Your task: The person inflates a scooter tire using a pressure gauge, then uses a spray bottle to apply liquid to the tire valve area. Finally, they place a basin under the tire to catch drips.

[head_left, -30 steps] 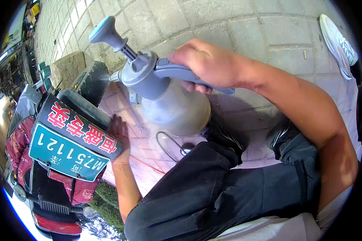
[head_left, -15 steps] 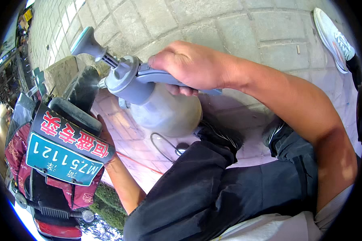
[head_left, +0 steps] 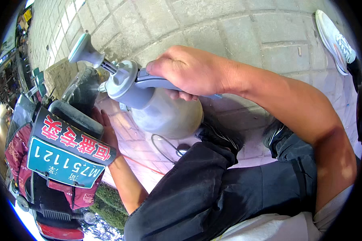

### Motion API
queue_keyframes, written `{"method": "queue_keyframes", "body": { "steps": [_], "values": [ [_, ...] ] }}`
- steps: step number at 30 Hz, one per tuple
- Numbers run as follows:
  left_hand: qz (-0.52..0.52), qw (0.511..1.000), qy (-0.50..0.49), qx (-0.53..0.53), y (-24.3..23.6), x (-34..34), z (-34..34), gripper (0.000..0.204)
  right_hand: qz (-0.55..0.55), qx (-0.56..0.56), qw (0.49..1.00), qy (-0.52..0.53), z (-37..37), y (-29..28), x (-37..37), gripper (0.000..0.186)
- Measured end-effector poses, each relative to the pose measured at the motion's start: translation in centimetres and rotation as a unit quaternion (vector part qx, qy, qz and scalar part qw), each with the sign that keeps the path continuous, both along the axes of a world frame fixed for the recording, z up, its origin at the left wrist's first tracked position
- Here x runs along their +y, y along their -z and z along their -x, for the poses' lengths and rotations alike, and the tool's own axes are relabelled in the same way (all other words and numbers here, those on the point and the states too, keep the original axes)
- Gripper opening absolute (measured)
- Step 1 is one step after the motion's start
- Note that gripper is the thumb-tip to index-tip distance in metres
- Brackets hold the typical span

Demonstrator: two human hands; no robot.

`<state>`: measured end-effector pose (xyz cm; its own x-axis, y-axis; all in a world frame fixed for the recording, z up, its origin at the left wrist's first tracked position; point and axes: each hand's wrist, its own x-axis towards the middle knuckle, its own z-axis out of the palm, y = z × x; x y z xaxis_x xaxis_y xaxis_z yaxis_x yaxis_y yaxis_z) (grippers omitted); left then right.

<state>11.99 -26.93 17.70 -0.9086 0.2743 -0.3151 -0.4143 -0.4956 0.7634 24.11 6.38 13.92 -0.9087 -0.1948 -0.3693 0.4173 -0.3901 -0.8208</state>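
My right hand (head_left: 189,72) is wrapped round the grey handle of a pump sprayer (head_left: 169,112). The sprayer has a cloudy translucent tank and a pump knob pointing to the upper left. Its nozzle (head_left: 103,86) faces a wet-looking dark part (head_left: 82,90) at the rear of a scooter, very close to it. My left hand (head_left: 109,130) reaches up behind the scooter's black mudflap (head_left: 70,134), fingers stretched upward beside a dark rounded piece (head_left: 75,118). The mudflap and the plate hide part of that hand. The teal licence plate (head_left: 62,162) is fixed on the mudflap.
Red scooter panels (head_left: 18,150) and a red rear lamp (head_left: 60,231) lie at the left. A stone block (head_left: 60,72) stands behind the scooter. A thin cable loop (head_left: 159,140) is near my shoe (head_left: 219,134). Another person's white shoe (head_left: 336,42) rests on the paving.
My left hand has shifted slightly, and more of its fingers show beside the dark rounded piece. My right hand and the sprayer have dipped a little. The knob has tilted slightly left.
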Motion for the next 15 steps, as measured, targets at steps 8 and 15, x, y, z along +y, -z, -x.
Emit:
{"method": "queue_keyframes", "body": {
  "steps": [8, 15],
  "values": [
    [0.268, 0.957, 0.071, 0.09, 1.6, -1.4, 0.7, 0.052, 0.011, -0.004, 1.0, -0.015, 0.3, -0.8, -0.3, 0.043],
    [0.451, 0.858, 0.151, 0.194, 2.1, -1.1, 1.1, 0.062, 0.005, -0.009, 1.0, 0.011, 0.4, -0.6, -0.6, 0.044]
  ]
}}
